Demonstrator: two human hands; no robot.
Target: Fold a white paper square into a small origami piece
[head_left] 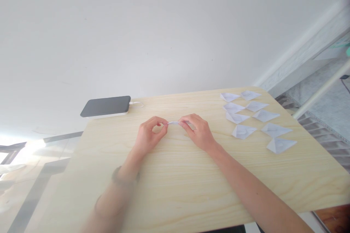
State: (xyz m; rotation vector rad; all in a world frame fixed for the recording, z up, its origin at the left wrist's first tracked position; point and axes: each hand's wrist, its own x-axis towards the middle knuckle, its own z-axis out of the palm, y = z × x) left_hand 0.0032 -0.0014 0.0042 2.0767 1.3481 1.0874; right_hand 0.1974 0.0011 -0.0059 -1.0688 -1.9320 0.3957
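Between my two hands a small narrow piece of folded white paper (173, 122) is held just above or on the table, its ends pinched. My left hand (151, 133) grips its left end between thumb and forefinger. The right end is in the fingertips of my right hand (198, 131), which cover part of it. Off to the right several folded white paper shapes (244, 131), pointed and kite-like, lie in two rough columns.
The pale wooden table (175, 189) stands against a white wall (169, 36). At its back left lies a dark-screened phone-like device (106, 106) on a white base, with a white cable (138, 103) plugged in. A pale pole (319, 91) rises past the right edge.
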